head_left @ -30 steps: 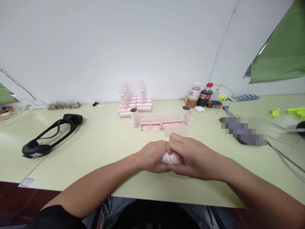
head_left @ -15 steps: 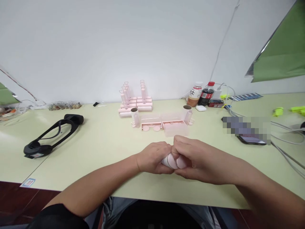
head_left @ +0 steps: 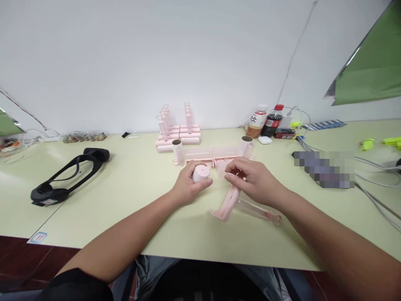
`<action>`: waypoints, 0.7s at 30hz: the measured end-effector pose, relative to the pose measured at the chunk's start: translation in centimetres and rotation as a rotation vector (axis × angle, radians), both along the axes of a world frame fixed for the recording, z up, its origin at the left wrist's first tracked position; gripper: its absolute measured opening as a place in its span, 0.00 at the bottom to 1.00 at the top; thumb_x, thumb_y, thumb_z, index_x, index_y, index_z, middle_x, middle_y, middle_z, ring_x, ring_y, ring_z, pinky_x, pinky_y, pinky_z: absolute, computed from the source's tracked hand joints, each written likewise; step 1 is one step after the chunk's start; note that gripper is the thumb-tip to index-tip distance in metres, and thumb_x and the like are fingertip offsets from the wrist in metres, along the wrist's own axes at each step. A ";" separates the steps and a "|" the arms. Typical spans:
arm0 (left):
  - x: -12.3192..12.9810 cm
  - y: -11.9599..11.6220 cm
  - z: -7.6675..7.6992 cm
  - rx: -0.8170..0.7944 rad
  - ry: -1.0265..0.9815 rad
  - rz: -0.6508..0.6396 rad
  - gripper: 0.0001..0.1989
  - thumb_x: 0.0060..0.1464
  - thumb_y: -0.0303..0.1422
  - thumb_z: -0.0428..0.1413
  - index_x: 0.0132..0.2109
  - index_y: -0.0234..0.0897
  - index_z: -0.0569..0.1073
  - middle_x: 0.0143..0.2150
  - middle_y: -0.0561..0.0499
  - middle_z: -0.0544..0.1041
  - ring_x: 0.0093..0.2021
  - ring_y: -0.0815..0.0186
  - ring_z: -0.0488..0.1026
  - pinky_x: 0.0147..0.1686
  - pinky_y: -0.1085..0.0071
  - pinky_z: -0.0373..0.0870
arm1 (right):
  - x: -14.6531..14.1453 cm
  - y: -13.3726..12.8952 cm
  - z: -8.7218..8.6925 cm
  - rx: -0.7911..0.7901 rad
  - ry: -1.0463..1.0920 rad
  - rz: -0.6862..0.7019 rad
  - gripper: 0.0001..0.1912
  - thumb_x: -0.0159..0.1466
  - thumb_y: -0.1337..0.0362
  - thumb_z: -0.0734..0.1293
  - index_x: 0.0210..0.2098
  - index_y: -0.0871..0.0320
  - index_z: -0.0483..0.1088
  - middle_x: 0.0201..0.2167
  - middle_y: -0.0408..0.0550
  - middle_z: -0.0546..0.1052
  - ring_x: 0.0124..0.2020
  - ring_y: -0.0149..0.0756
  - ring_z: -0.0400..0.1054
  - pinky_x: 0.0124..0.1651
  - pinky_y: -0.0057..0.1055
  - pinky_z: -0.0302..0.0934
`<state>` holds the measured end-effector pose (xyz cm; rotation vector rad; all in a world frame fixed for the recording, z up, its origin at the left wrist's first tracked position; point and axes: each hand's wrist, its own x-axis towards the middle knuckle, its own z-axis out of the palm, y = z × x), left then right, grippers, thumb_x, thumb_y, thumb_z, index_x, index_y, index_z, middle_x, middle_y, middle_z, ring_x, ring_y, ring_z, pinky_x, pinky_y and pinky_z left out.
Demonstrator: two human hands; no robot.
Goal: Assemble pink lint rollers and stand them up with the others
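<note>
My left hand (head_left: pixel 189 184) is wrapped round a short white roll with a pale pink end (head_left: pixel 201 172), tilted towards me above the table. To its right, my right hand (head_left: pixel 253 179) has its fingers pinched on the top of a pink roller handle (head_left: pixel 230 202) with a bent lower end. A clear plastic tube (head_left: pixel 257 209) slants away from that handle to the lower right, and its pink tip is blurred. Just beyond my hands lie open pink cases (head_left: pixel 199 161) with clear lids, partly covered by my fingers. White rolls with brown cores (head_left: pixel 177 148) (head_left: pixel 247 144) stand at either end of the cases.
At the back, pink rollers (head_left: pixel 178 136) are lined up with upright heart-topped tubes. Two drink bottles (head_left: pixel 271 123) stand back right, near cables and a blurred phone (head_left: pixel 326 169). A black headset (head_left: pixel 70 177) lies left. The table's front edge runs close to me.
My hands were together round the white and pink piece. Now they are apart: the roll is in my left hand, and the pink handle with its clear tube hangs from my right.
</note>
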<state>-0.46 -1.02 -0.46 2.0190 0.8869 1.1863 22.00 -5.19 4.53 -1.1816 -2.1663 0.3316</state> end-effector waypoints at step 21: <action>-0.6 2.0 0.3 -0.539 -0.488 0.115 0.23 0.43 0.45 0.65 0.36 0.37 0.63 0.30 0.55 0.72 0.26 0.68 0.72 0.18 0.71 0.73 | -2.3 1.4 -4.3 -0.206 -0.178 -0.062 0.11 0.65 0.67 0.59 0.40 0.58 0.73 0.37 0.51 0.77 0.37 0.39 0.69 0.38 0.32 0.59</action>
